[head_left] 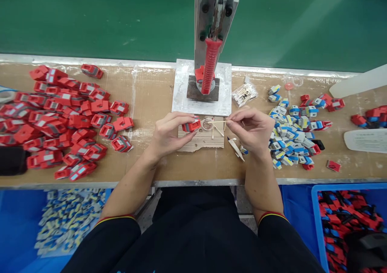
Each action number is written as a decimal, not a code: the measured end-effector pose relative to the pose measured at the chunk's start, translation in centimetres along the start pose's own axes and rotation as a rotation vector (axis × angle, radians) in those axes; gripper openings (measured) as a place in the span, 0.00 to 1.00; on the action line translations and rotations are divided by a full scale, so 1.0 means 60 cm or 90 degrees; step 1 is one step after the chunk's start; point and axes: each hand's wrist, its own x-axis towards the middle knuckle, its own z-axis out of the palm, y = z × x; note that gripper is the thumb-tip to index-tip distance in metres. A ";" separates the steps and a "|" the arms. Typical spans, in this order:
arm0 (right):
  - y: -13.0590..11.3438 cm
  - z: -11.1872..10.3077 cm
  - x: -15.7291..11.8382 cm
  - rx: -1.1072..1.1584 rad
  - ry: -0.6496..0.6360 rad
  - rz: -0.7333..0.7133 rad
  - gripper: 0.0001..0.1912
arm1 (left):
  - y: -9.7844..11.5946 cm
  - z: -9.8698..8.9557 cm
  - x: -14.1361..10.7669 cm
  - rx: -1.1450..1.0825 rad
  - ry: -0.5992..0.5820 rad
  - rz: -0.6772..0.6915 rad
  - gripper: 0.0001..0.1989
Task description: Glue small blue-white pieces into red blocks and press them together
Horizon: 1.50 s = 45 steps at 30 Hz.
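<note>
My left hand (168, 132) pinches a small red and grey plastic part (191, 126) between thumb and fingers, just in front of the press's metal base. In my right hand (251, 128) is a thin cotton swab (215, 123), its far end pointing left at the red part. Whether the tip touches the part I cannot tell. Below the swab, a small round dish (207, 123) rests on a piece of cardboard (201, 146) with a few loose swabs. A white pointed tube (236, 148) lies near my right wrist.
A lever press with a red handle (211, 67) stands on a metal plate (183, 91). Red parts (69, 119) pile up at left, white-blue parts (292, 134) at right. A bag of swabs (244, 93) lies beside the plate. Blue bins (316, 224) sit below the table's front edge.
</note>
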 end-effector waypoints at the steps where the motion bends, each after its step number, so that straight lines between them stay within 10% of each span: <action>1: 0.002 -0.001 0.001 -0.037 -0.029 -0.008 0.07 | 0.000 0.000 0.000 -0.004 0.004 -0.002 0.10; 7: 0.022 -0.001 0.002 -0.187 -0.236 -0.019 0.06 | -0.014 0.001 -0.005 -0.126 0.037 -0.064 0.14; 13: 0.045 -0.145 0.039 -0.322 0.152 0.025 0.09 | -0.044 0.013 -0.006 -0.412 0.132 -0.212 0.21; 20: 0.040 -0.238 0.076 -0.671 -0.309 0.202 0.14 | -0.029 0.010 0.006 -0.671 0.145 -0.267 0.17; 26: 0.035 -0.236 0.061 -0.723 -0.446 0.258 0.15 | -0.018 0.011 0.008 -0.721 0.153 -0.275 0.17; 35: 0.011 -0.157 0.018 -0.023 0.029 0.108 0.15 | -0.016 0.026 -0.003 -0.686 0.108 -0.266 0.28; 40: 0.002 -0.052 0.005 0.323 0.050 0.138 0.11 | -0.010 0.030 -0.004 -0.649 0.100 -0.304 0.24; 45: 0.015 -0.021 0.002 0.290 0.006 0.131 0.21 | -0.005 0.030 -0.004 -0.657 0.096 -0.304 0.23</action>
